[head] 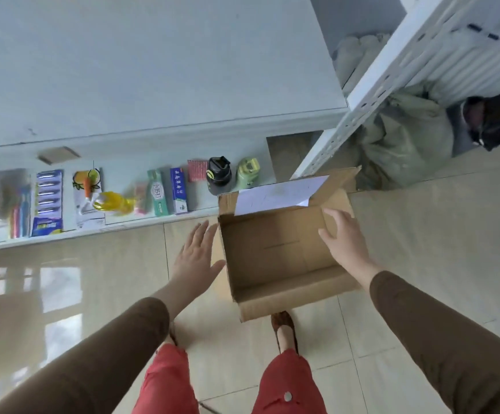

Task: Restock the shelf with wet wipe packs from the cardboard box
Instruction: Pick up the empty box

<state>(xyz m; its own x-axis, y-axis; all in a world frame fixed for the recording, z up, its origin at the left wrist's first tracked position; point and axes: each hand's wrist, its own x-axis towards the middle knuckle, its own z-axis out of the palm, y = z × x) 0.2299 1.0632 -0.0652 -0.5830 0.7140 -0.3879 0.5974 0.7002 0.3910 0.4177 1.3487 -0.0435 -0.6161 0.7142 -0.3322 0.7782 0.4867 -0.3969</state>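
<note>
Reaching down from the bottom of the frame, 2 brown-sleeved arms flank the cardboard box (275, 252), which sits open on the tiled floor (422, 234) at centre right. Its inside shows bare cardboard; no wet wipe packs can be seen. The left hand (196, 255) hangs just beside the box's left wall, fingers straight and spread, gripping nothing. The right hand (342, 237) is over the box's right side, fingers loosely extended; whether it touches the wall is unclear. The low white shelf (141, 224) at left centre carries toothpaste boxes (169, 191) and 2 bottles (232, 174).
</note>
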